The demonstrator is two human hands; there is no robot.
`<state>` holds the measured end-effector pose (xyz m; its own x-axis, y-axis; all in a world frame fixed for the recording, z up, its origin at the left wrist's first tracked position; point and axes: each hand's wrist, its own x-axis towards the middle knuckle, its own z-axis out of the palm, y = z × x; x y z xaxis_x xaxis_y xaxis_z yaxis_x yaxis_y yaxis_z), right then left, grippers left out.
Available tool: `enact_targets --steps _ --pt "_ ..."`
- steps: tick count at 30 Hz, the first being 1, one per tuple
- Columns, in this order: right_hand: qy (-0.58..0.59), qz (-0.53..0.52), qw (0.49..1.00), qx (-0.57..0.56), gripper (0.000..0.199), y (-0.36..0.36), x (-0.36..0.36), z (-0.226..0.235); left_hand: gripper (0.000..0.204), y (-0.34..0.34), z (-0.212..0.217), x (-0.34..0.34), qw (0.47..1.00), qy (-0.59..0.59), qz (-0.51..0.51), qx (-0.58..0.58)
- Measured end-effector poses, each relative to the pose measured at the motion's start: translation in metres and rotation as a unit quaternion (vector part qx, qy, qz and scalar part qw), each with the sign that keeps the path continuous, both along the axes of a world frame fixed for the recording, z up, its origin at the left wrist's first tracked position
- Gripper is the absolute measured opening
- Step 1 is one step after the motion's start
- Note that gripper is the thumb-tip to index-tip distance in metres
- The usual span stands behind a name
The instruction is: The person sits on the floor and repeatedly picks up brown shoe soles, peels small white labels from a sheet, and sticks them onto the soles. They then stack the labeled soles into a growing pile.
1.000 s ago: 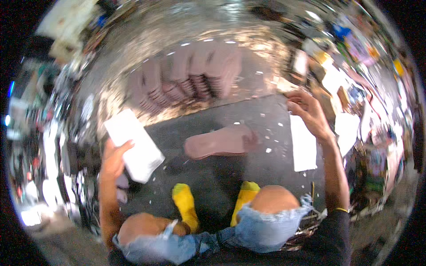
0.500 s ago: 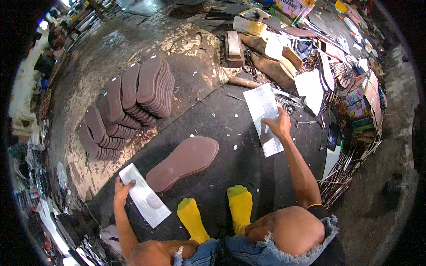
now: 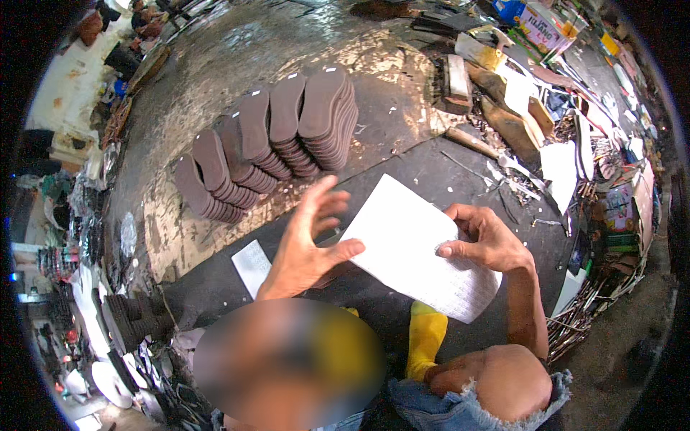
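Note:
A white sheet of paper (image 3: 406,237) with faint print is raised in front of me, pinched at its right side by my right hand (image 3: 492,241), thumb on top and fingers behind. My left hand (image 3: 305,241) is open at the sheet's left edge, its fingers spread and raised. Its thumb tip overlaps that edge; whether it touches I cannot tell. On the dark mat, left of that hand, lies a second white printed sheet (image 3: 251,266), partly covered by my wrist. The loose brown soles are mostly hidden behind the left hand and the raised sheet.
Several stacks of brown shoe soles (image 3: 287,115) stand beyond my left hand. A wooden-handled tool (image 3: 471,142), shoe lasts (image 3: 507,118) and scraps lie to the right. My yellow sock (image 3: 425,337) is below the sheet. A blurred patch covers the lower left.
My left hand has let go of its sheet, left on the mat, and moved right and up. My right hand has lifted its sheet toward the middle. The view has shifted left.

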<state>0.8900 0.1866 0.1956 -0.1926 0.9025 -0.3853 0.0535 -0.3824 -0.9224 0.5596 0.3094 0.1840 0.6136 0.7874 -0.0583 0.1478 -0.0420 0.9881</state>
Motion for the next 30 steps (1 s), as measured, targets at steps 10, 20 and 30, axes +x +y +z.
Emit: enact_targets --steps 10,20,30 --pt "-0.186 -0.26 0.945 0.062 0.05 -0.05 0.076 -0.111 0.055 0.027 -0.05 -0.152 0.88 0.104 0.449 0.117" --pt "-0.48 -0.265 0.836 0.039 0.062 -0.09 0.129 -0.217 0.114 -0.117 -0.239 -0.259 0.759 0.474 0.441 -0.068" --pt "-0.309 -0.267 0.908 0.089 0.049 -0.02 0.006 -0.069 0.024 -0.033 -0.017 -0.153 0.909 -0.184 0.371 -0.052"
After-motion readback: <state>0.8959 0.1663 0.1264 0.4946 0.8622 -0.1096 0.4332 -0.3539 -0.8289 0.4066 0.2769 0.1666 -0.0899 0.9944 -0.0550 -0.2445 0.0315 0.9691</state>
